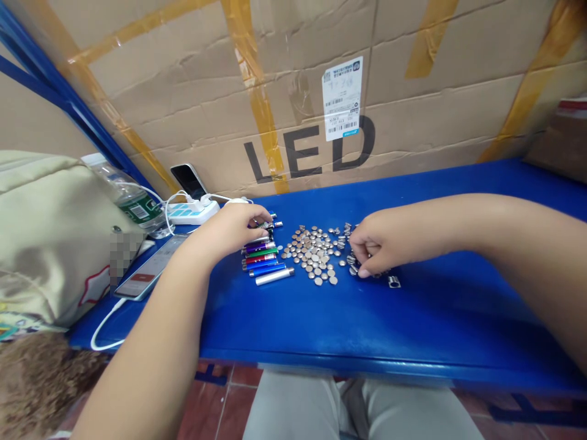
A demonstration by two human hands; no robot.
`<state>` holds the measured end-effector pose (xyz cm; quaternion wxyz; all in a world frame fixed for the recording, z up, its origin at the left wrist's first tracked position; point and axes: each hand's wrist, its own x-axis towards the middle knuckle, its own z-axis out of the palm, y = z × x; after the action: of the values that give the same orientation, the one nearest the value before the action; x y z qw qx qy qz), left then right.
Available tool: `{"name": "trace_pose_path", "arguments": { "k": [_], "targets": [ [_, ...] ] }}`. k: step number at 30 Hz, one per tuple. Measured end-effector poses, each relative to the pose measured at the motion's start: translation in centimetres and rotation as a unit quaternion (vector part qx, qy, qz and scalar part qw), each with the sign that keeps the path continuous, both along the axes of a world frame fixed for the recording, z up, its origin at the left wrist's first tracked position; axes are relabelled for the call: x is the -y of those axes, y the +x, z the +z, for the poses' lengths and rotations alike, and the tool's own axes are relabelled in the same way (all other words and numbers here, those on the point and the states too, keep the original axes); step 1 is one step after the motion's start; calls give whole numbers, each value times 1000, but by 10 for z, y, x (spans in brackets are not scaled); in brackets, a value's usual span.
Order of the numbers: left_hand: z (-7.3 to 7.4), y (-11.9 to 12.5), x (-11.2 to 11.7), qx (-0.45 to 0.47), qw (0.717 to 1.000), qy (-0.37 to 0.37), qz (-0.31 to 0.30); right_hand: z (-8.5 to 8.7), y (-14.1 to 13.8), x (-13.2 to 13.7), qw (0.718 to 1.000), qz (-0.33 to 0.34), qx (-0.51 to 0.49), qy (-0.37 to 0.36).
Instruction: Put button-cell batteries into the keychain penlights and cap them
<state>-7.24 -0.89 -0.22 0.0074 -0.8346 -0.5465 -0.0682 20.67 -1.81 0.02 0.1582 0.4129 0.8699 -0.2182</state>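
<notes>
Coloured tubes (261, 255) are lying in a row left of centre on the blue worktop (321, 330), between its near and far edges. Left hand (241, 223) is bending over the row's far end, fingers half curled; cannot tell whether it is holding anything. Silvery discs (316, 252) are lying scattered just right of the tubes. Right hand (378, 241) is curling narrowly over metal clips (394, 282); its grip is hidden. Toward the left edge, a phone (149, 269) is lying beside a bag (55, 226). A cardboard box (183, 110) is standing along the far edge.
</notes>
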Motion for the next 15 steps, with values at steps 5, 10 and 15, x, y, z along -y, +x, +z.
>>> {"name": "trace_pose_path", "arguments": {
  "k": [5, 10, 15],
  "targets": [
    [-1, 0, 1, 12, 1000, -1, -2, -1, 1, -1, 1000, 2, 0, 1],
    [1, 1, 3, 2, 1000, -3, 6, -2, 2, -3, 1000, 3, -1, 0],
    [-2, 3, 1, -22, 1000, -7, 5, -3, 1, -3, 1000, 5, 0, 11]
  ]
}}
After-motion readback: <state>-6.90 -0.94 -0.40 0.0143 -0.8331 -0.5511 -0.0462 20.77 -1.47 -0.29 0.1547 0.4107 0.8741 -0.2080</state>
